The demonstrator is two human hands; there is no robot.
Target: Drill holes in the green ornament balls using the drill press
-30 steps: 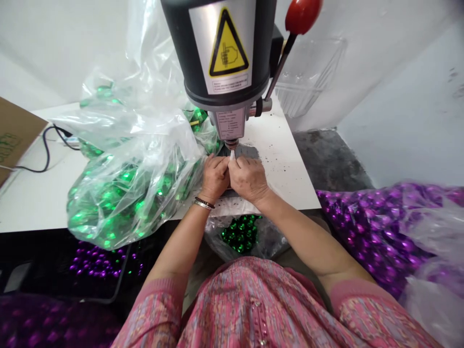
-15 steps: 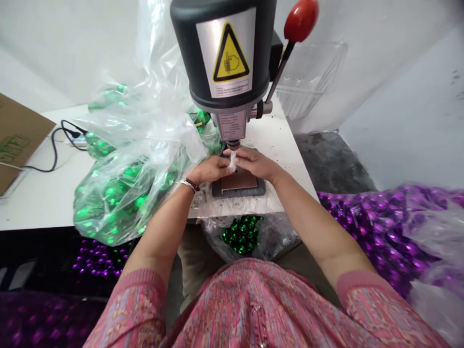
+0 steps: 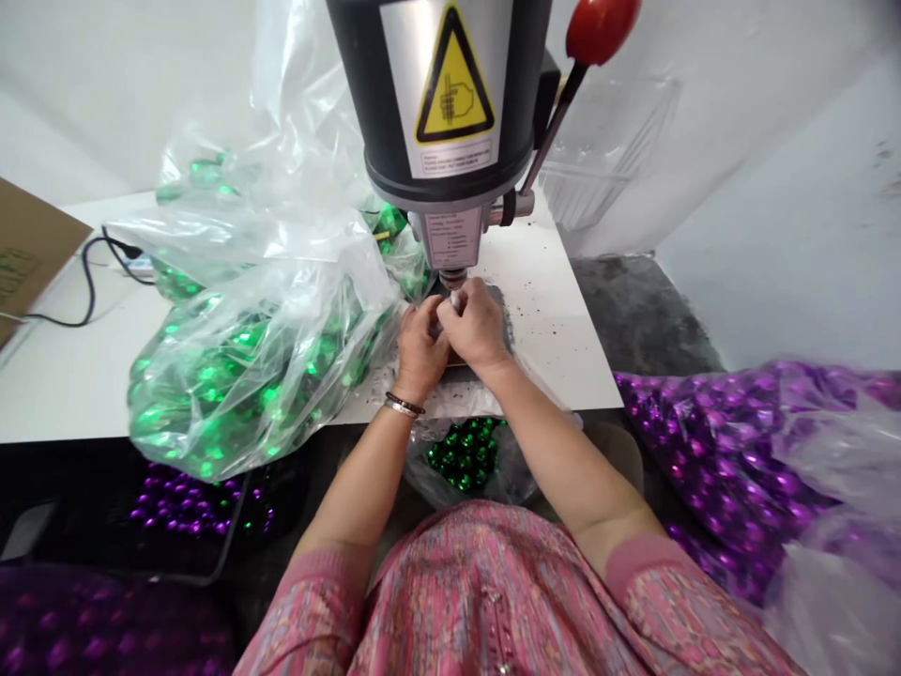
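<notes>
A bench drill press (image 3: 450, 103) with a black and silver head stands before me, its chuck (image 3: 452, 279) pointing down at the work plate. Just below the chuck, my right hand (image 3: 476, 324) is closed, a bit of a small white piece (image 3: 457, 300) showing at its fingertips. My left hand (image 3: 420, 349) presses in from the left, fingers curled against the right hand; what it grips is hidden. Both hands cover most of the grey base (image 3: 501, 310) and the brown board on it.
Clear plastic bags of shiny green balls (image 3: 232, 376) cover the table's left side. A red-knobbed lever (image 3: 602, 28) juts from the press on the right. Purple balls in bags (image 3: 718, 460) lie at right; an open bag of green balls (image 3: 465, 455) hangs below the table edge.
My hands have drawn together under the chuck, wrists now more upright. The white piece, plainly visible between them before, is mostly covered by my fingers. The view has shifted slightly.
</notes>
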